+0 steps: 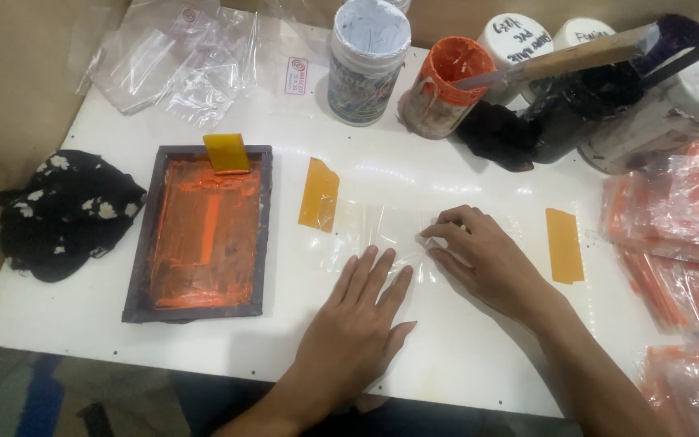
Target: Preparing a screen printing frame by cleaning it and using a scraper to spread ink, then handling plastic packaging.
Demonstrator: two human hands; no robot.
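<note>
Leftmost, an orange-inked printing screen point(201, 233) rests on the white table point(463, 364). Beside it, the left hand point(357, 320) presses flat with fingers spread on a clear plastic bag point(390, 231), whose edge the right hand point(479, 255) pinches between two yellow tape strips point(319, 194). Seemingly the bag is being positioned; next it likely needs smoothing and squaring.

The frame point(197, 235) is dark with orange ink; the squeegee point(226, 152) is yellow; 2 tape strips point(319, 194) look amber. The cloth point(66, 212) is black, white-flowered. The table point(463, 356) is white.
</note>
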